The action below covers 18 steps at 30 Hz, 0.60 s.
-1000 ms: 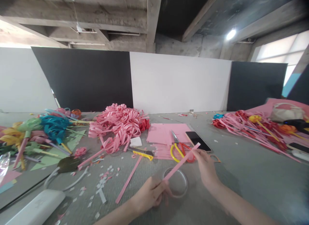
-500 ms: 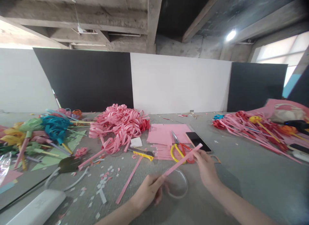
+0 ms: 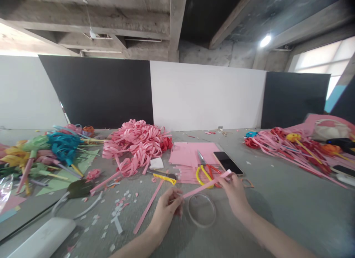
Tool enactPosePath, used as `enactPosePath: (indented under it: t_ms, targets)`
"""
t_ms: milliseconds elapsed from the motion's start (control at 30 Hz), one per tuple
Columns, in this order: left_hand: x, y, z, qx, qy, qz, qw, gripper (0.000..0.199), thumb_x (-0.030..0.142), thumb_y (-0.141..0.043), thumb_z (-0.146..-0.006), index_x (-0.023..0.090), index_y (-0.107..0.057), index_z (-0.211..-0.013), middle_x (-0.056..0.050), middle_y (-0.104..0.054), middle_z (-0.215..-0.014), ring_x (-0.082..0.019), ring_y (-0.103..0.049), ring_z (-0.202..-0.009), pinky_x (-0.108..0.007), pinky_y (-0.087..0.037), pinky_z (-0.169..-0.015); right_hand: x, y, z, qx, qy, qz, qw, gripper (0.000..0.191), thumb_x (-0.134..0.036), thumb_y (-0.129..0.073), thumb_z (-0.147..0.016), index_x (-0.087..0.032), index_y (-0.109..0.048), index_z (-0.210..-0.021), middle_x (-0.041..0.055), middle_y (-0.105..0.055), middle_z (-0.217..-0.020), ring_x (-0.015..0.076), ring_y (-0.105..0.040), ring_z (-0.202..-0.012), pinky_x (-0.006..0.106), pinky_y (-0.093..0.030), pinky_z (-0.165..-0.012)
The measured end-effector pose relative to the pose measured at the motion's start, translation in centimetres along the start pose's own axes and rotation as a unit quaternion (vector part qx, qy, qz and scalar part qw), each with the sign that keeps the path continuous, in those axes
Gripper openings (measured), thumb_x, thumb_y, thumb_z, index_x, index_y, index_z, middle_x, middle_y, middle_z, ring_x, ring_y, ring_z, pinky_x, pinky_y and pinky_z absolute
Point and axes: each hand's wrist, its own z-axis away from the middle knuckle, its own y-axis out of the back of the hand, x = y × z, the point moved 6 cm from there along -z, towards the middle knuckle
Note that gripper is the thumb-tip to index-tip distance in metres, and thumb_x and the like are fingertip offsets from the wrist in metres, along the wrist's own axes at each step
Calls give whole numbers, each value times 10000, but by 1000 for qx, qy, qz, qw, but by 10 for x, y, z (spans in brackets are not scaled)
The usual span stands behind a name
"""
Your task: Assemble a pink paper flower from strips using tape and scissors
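Observation:
A pink paper strip [image 3: 203, 186] is stretched at a slant between my two hands. My left hand [image 3: 168, 210] pinches its lower end, and a thin stick seems to show at those fingers, too small to make out. My right hand [image 3: 234, 193] grips the upper end between thumb and fingers. Below the strip lies a roll of clear tape [image 3: 202, 210] on the table. Just behind it are scissors [image 3: 205, 171] with red and yellow handles, resting on pink paper sheets [image 3: 183, 152]. A second pink strip [image 3: 148, 208] lies left of my left hand.
A phone [image 3: 227, 163] lies behind my right hand. A yellow-handled cutter [image 3: 165, 178] lies at the middle. Pink curled paper flowers [image 3: 135, 143] are heaped behind, coloured ones [image 3: 62, 143] at left. Paper scraps [image 3: 119, 213] and a white power bank-like block [image 3: 41, 239] are at left front.
My left hand has shifted slightly left and up, and its fingers have turned along the strip's lower end. The tape roll shows more fully. My right hand has dropped slightly, still holding its end.

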Motion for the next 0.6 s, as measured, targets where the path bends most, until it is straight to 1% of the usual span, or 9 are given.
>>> enactPosePath:
  t_ms: [100, 200, 267, 300, 367, 433, 500, 533, 600]
  targets:
    - [5, 11, -4, 42, -43, -92, 994, 128, 294, -505, -710, 166, -497, -712, 82, -417, -452, -85, -422, -422, -190, -318, -449, -1, -1, 1, -12, 38, 37, 999, 245, -227, -595, -571, -190, -457, -770, 3, -552, -726, 168, -567, -651, 296, -465, -614]
    - [3, 19, -7, 64, -48, -180, 980, 148, 294, -434, -746, 172, -517, -744, 70, -434, -443, -110, -449, -437, -201, -318, -454, -1, -3, 1, -31, 86, 92, 992, 307, -226, -606, -549, -186, -462, -817, 21, -537, -794, 194, -553, -758, 327, -444, -697]
    - [2, 20, -6, 68, -61, -235, 968, 163, 265, -414, -748, 170, -544, -778, 34, -503, -528, -132, -506, -508, -219, -367, -495, -1, -6, 3, -51, 128, 166, 977, 276, -213, -579, -566, -185, -470, -818, 33, -536, -823, 207, -544, -808, 341, -427, -728]
    - [3, 19, -5, 67, -81, -267, 958, 169, 236, -415, -742, 168, -561, -792, 2, -545, -620, -144, -539, -580, -235, -402, -544, -1, -7, 4, -60, 145, 201, 967, 242, -199, -557, -579, -187, -473, -805, 35, -529, -835, 204, -546, -803, 340, -426, -723]
    - [8, 14, -1, 65, -144, -339, 928, 206, 170, -419, -724, 169, -585, -845, -65, -562, -875, -178, -559, -796, -288, -438, -696, 0, -9, 6, -71, 158, 247, 953, 187, -165, -513, -595, -191, -475, -776, 28, -507, -855, 174, -558, -714, 319, -435, -670]
    - [15, 6, 6, 59, -209, -412, 885, 284, 117, -404, -725, 191, -579, -935, -94, -485, -1093, -213, -483, -1005, -362, -405, -831, 2, -9, 8, -75, 152, 260, 951, 175, -136, -488, -598, -195, -478, -763, 14, -484, -862, 125, -544, -583, 286, -434, -594]
    - [20, -4, 13, 36, -252, -472, 844, 356, 83, -375, -744, 226, -545, -1022, -81, -454, -1170, -225, -415, -1092, -421, -369, -886, 1, -9, 10, -74, 156, 287, 942, 182, -122, -483, -598, -199, -479, -762, 5, -474, -861, 99, -519, -516, 254, -412, -526]
    - [22, -9, 16, 15, -266, -496, 826, 379, 70, -365, -752, 239, -531, -1048, -70, -470, -1167, -223, -413, -1093, -432, -363, -893, -1, -8, 12, -68, 164, 314, 933, 184, -119, -482, -600, -202, -481, -765, 7, -474, -860, 101, -518, -516, 239, -394, -496]
    - [24, -19, 21, -32, -282, -533, 797, 397, 53, -356, -765, 244, -516, -1073, -53, -535, -1102, -208, -459, -1033, -417, -376, -881, -8, -9, 14, -53, 193, 387, 900, 172, -115, -468, -616, -204, -481, -763, 17, -477, -860, 120, -530, -546, 214, -348, -443]
